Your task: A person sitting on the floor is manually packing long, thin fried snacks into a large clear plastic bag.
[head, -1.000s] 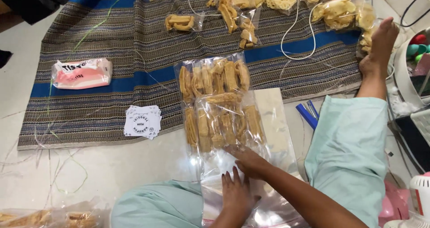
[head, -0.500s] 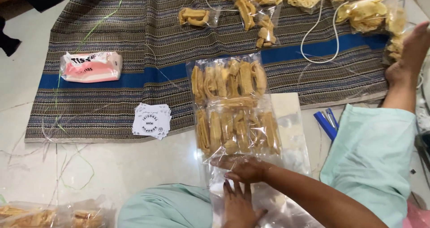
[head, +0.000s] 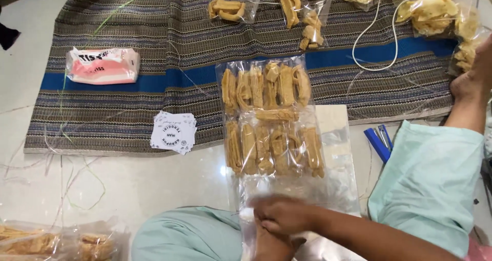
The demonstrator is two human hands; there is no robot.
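Around the work: a striped woven mat (head: 154,46) spread over the pale floor (head: 128,184), a pink and white tissue pack (head: 102,66) lying on its left part, a small stack of white printed cards (head: 173,132) at its near edge. Along the far edge, several small clear bags of fried crackers (head: 302,5), with a white cord (head: 376,40) looping among them. To the right, a blue stapler (head: 378,141) on the floor beside a bent knee in pale green cloth (head: 430,179), a bare foot (head: 474,76) resting at the mat's corner. Bottom left, another filled cracker bag (head: 56,243).

Nothing between the hands and the clear plastic bag (head: 271,122), which stretches from the mat's edge down toward the lap. Right hand (head: 282,215) laid flat across the bag's empty near end, fingers curled over the plastic. Left hand (head: 269,243) just below and partly under it, mostly hidden and blurred, so probably pinching the same end, though grip not clearly seen. Both hands close together, touching.

Inside the bag: two rows of long golden cracker sticks (head: 271,148), standing side by side, one stick lying crosswise between the rows. Filled part well ahead of the hands, beyond the fingertips.
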